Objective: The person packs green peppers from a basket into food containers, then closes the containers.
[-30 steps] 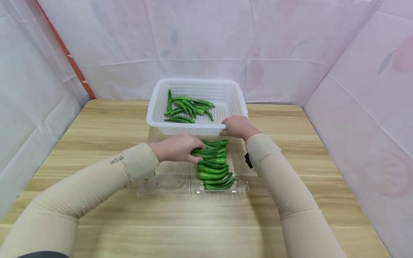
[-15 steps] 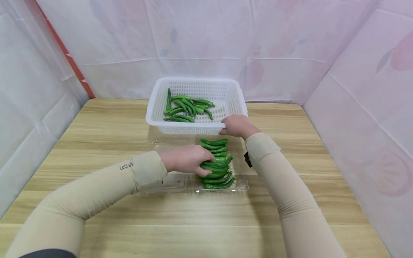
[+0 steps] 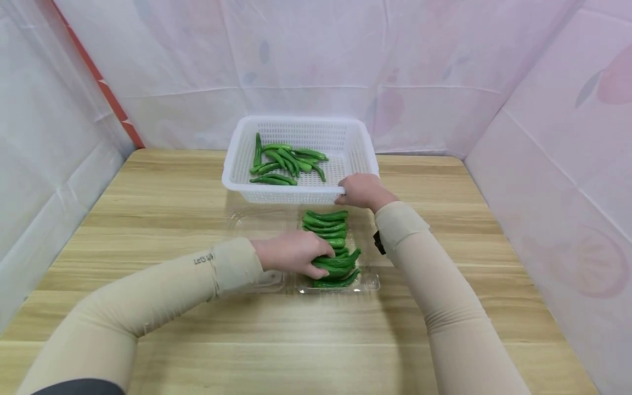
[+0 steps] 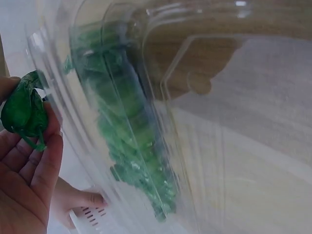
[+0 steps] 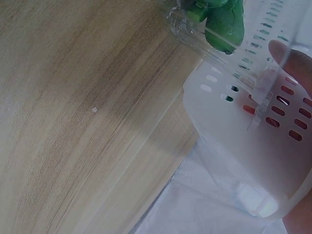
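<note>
A clear plastic clamshell box (image 3: 369, 282) lies open on the table, with a row of green chili peppers (image 3: 325, 215) in its right half. My left hand (image 3: 295, 253) reaches over the near part of that row and pinches a green chili pepper (image 4: 22, 109) between thumb and fingers. Its fingertips hide part of the peppers beneath. Farther back, my right hand (image 3: 364, 191) grips the near right rim of a white perforated basket (image 3: 257, 193). In the right wrist view, the thumb and fingers (image 5: 292, 61) lie at the basket's slotted wall.
Several loose green peppers (image 3: 286, 159) lie toward the left inside the basket. The box's transparent lid half (image 3: 257, 222) lies flat on the left, partly beneath the left forearm. White patterned sheets (image 3: 306, 55) enclose the wooden table (image 3: 316, 340) at the back and sides.
My left hand has moved toward me and slightly right along the pepper row, with a pepper in its fingers. More far peppers show now. The right hand stays on the basket rim.
</note>
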Demonstrator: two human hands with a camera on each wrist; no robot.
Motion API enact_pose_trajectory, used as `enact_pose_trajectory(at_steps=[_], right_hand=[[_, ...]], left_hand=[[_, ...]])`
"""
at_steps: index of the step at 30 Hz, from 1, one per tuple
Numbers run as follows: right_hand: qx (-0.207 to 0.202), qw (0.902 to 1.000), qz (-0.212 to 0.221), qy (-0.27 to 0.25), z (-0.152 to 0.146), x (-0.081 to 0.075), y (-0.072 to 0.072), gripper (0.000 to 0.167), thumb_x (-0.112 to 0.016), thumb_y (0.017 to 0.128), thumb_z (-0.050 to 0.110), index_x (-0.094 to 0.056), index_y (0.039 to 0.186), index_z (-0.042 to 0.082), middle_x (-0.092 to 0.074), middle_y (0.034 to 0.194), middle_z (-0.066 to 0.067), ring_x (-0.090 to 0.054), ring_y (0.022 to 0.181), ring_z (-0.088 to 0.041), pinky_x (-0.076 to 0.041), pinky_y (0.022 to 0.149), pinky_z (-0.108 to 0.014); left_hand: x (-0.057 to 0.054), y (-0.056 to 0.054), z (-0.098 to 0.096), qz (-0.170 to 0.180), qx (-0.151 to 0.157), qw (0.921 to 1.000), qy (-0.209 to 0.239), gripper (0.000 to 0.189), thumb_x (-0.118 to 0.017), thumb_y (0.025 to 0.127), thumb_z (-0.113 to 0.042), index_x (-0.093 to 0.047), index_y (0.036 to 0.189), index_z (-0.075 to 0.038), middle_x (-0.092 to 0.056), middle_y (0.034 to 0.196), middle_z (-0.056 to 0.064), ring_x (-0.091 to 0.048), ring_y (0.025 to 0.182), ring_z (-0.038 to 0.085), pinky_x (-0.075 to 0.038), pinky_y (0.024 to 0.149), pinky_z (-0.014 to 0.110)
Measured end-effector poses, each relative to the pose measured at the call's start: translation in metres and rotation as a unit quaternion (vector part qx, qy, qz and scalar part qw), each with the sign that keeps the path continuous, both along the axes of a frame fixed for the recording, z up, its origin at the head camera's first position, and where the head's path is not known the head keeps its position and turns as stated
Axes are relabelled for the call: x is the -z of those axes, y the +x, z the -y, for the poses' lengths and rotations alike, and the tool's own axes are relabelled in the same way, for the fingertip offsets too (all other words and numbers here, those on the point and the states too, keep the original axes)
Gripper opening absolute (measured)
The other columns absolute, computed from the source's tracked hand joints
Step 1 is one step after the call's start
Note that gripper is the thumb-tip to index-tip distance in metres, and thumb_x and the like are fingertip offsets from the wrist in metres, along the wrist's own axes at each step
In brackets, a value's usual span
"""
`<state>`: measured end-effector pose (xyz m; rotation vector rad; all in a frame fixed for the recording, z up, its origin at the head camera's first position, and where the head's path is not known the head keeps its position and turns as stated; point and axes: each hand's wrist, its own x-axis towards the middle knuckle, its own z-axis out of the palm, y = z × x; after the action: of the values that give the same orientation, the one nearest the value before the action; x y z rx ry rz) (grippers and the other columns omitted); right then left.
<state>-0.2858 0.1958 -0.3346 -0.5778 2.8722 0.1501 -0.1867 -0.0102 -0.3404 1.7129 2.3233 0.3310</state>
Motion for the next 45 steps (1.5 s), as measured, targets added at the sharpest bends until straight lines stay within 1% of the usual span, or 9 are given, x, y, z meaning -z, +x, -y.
enact_pose_trajectory(at_steps=[8, 11, 14, 18, 21, 31, 36, 40, 45], right_hand=[[0.000, 1.0000, -0.002, -0.004, -0.001, 0.000, 0.000, 0.030, -0.064, 0.084, 0.044, -0.058, 0.079, 0.015, -0.061, 0.078, -0.003, -0.056, 0.069, -0.022, -0.046, 0.058, -0.041], [-0.001, 1.0000, 0.001, -0.001, -0.001, -0.001, 0.000, 0.031, -0.063, 0.084, 0.045, -0.058, 0.079, 0.015, -0.061, 0.078, -0.003, -0.056, 0.069, -0.022, -0.047, 0.058, -0.041], [-0.001, 1.0000, 0.003, -0.001, 0.000, -0.002, 0.000, 0.031, -0.063, 0.084, 0.045, -0.058, 0.079, 0.015, -0.061, 0.078, -0.003, -0.056, 0.069, -0.022, -0.046, 0.058, -0.041], [-0.001, 1.0000, 0.003, -0.006, 0.000, -0.002, 0.000, 0.031, -0.064, 0.084, 0.044, -0.058, 0.079, 0.014, -0.061, 0.077, -0.003, -0.056, 0.069, -0.022, -0.046, 0.058, -0.041], [-0.002, 1.0000, 0.000, -0.007, 0.000, -0.002, -0.001, 0.031, -0.064, 0.084, 0.044, -0.057, 0.079, 0.014, -0.061, 0.079, -0.003, -0.056, 0.070, -0.022, -0.046, 0.058, -0.041], [-0.001, 0.9999, -0.004, -0.009, -0.001, -0.001, -0.001, 0.031, -0.064, 0.083, 0.044, -0.057, 0.077, 0.015, -0.062, 0.077, -0.003, -0.056, 0.068, -0.021, -0.046, 0.056, -0.040], [0.000, 1.0000, 0.000, -0.006, 0.000, -0.001, -0.001, 0.031, -0.064, 0.084, 0.044, -0.058, 0.078, 0.014, -0.061, 0.076, -0.003, -0.056, 0.067, -0.021, -0.045, 0.056, -0.040], [-0.001, 1.0000, 0.004, -0.003, 0.000, -0.003, -0.001, 0.032, -0.063, 0.084, 0.045, -0.058, 0.079, 0.014, -0.061, 0.077, -0.004, -0.057, 0.069, -0.022, -0.047, 0.058, -0.041], [-0.001, 1.0000, 0.006, -0.003, 0.000, -0.003, -0.001, 0.032, -0.063, 0.084, 0.045, -0.058, 0.079, 0.014, -0.061, 0.078, -0.004, -0.057, 0.069, -0.022, -0.047, 0.059, -0.040]], left_hand=[[0.008, 0.004, -0.003, -0.008, -0.008, 0.9996, -0.025, 0.031, -0.061, 0.090, -0.031, -0.064, 0.110, -0.008, -0.066, 0.101, 0.001, -0.062, 0.087, 0.010, -0.049, 0.076, 0.026], [0.011, 0.005, -0.004, -0.020, -0.004, 0.9992, -0.034, 0.031, -0.060, 0.090, -0.033, -0.064, 0.110, -0.009, -0.066, 0.100, 0.000, -0.062, 0.088, 0.010, -0.049, 0.077, 0.026], [0.013, 0.006, -0.004, -0.023, -0.004, 0.9992, -0.034, 0.030, -0.060, 0.091, -0.033, -0.064, 0.108, -0.010, -0.066, 0.096, -0.002, -0.061, 0.084, 0.008, -0.050, 0.074, 0.025], [0.016, 0.008, -0.004, -0.043, 0.002, 0.9985, -0.035, 0.027, -0.058, 0.091, -0.035, -0.064, 0.103, -0.012, -0.064, 0.085, -0.006, -0.059, 0.073, 0.006, -0.050, 0.066, 0.025], [0.019, 0.009, -0.004, -0.063, 0.007, 0.9974, -0.035, 0.026, -0.057, 0.092, -0.036, -0.064, 0.101, -0.013, -0.063, 0.083, -0.007, -0.058, 0.071, 0.005, -0.050, 0.063, 0.026], [0.025, 0.011, -0.006, -0.118, 0.011, 0.9916, -0.052, 0.034, -0.056, 0.091, -0.043, -0.065, 0.107, -0.014, -0.060, 0.092, -0.003, -0.057, 0.087, 0.012, -0.050, 0.070, 0.029], [0.023, 0.013, -0.005, -0.123, 0.008, 0.9905, -0.062, 0.040, -0.052, 0.092, -0.047, -0.065, 0.112, -0.015, -0.059, 0.093, -0.003, -0.057, 0.087, 0.012, -0.050, 0.070, 0.030], [0.019, 0.014, -0.002, -0.105, 0.007, 0.9920, -0.071, 0.039, -0.048, 0.096, -0.042, -0.063, 0.118, -0.013, -0.060, 0.093, -0.003, -0.058, 0.086, 0.012, -0.050, 0.072, 0.031], [0.010, 0.004, 0.007, -0.114, 0.014, 0.9931, -0.024, 0.034, -0.050, 0.097, -0.030, -0.061, 0.118, -0.006, -0.064, 0.102, 0.003, -0.059, 0.093, 0.016, -0.049, 0.082, 0.031]])
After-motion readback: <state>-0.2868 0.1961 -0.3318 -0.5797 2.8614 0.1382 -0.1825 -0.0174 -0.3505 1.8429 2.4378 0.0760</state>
